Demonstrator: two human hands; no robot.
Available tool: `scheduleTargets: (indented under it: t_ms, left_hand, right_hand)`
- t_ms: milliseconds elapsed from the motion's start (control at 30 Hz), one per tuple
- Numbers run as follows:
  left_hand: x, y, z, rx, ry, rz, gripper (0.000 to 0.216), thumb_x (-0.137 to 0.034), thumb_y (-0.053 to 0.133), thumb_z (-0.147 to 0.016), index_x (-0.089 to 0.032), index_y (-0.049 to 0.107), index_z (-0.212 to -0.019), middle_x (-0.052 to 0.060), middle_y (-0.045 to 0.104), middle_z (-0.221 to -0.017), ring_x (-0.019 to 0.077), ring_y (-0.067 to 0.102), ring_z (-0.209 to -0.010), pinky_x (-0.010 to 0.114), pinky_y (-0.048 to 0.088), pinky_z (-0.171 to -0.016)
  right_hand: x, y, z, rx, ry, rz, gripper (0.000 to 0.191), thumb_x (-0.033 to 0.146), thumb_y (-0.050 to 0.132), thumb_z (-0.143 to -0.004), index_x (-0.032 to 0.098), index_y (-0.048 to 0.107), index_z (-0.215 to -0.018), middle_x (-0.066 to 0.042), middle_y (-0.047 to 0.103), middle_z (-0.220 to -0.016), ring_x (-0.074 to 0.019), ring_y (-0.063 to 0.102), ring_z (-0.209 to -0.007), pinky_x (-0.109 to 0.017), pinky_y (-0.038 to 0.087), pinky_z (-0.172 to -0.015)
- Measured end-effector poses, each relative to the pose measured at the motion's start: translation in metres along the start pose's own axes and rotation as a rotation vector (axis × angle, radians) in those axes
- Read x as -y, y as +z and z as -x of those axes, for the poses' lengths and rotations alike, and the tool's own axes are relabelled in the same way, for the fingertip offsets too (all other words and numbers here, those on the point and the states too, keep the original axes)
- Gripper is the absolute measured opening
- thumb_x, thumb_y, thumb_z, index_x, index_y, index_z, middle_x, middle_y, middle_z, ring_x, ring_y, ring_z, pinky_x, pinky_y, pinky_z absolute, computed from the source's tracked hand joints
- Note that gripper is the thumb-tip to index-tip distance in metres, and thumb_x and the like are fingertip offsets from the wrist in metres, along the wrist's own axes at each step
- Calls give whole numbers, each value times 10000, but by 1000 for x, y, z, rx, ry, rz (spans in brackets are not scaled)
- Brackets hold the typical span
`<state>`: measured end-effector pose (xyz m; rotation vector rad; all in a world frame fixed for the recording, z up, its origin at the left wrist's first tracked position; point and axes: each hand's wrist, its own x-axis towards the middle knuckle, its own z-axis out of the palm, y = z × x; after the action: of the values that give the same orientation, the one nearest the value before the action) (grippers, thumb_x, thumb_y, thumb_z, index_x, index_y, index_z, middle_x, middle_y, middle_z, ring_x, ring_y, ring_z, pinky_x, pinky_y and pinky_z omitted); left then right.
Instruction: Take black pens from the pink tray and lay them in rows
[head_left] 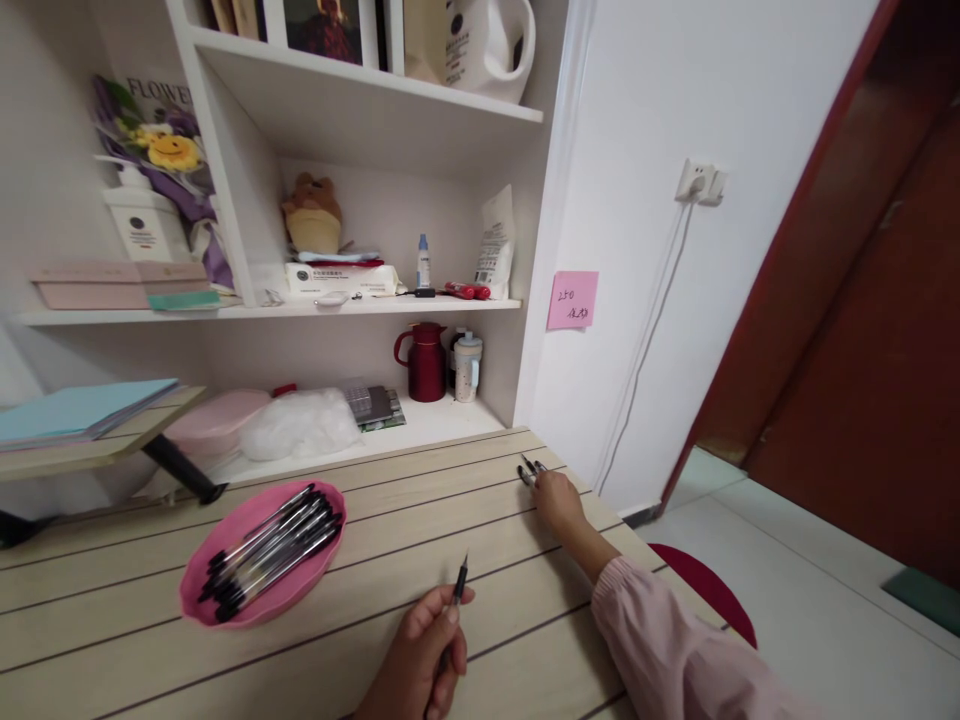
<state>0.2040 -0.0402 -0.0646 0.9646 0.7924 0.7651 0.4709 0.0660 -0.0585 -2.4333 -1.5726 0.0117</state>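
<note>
My left hand point(420, 650) is closed round a black pen point(457, 583), its tip pointing up over the wooden desk point(420, 560). My right hand point(556, 500), in a pink sleeve, reaches to the desk's far right corner, its fingers pinched on small dark pen caps point(529, 470). A pink oval dish point(262, 550) holding several black pens lies on the desk to the left, apart from both hands.
White shelves behind the desk hold a red jug point(424, 362), a white cup point(466, 366), a plastic bag point(300, 422), a plush toy and bottles. A pink sticky note point(571, 299) is on the wall. A red stool point(705, 590) stands at the right.
</note>
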Motion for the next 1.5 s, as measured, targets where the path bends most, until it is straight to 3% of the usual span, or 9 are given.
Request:
scheduleTargets:
  t_ms: [300, 533, 900, 1500]
  left_hand:
    - [-4, 2, 3, -10, -5, -32, 556, -515, 578, -682, -150, 468, -1087, -67, 526, -509, 13, 231, -261, 179, 99, -296]
    - [-1, 2, 2, -6, 8, -36, 519, -508, 550, -701, -154, 464, -1072, -69, 516, -512, 12, 212, -261, 183, 98, -295]
    - [-8, 3, 4, 0, -23, -51, 546, -495, 556, -688, -139, 440, -1086, -68, 521, -508, 17, 222, -261, 190, 90, -298]
    - [-4, 1, 2, 9, -24, -35, 523, -476, 558, -707, -139, 445, -1091, -64, 528, -510, 16, 221, -265, 183, 93, -294]
  right_hand:
    - [0, -2, -3, 0, 12, -30, 200, 182, 489, -817, 138, 631, -951, -138, 673, -963, -202, 629, -883, -250, 397, -703]
    - [-11, -15, -8, -20, 33, -18, 269, 244, 410, -861, 155, 657, -920, -136, 680, -956, -206, 629, -895, -252, 400, -697]
    - [3, -4, -4, 18, 24, 15, 257, 276, 480, -829, 137, 627, -987, -160, 644, -1049, -230, 623, -930, -291, 426, -728]
    - [-5, 0, -10, 5, 76, 14, 280, 279, 449, -842, 120, 632, -980, -175, 642, -1051, -243, 626, -917, -289, 422, -700]
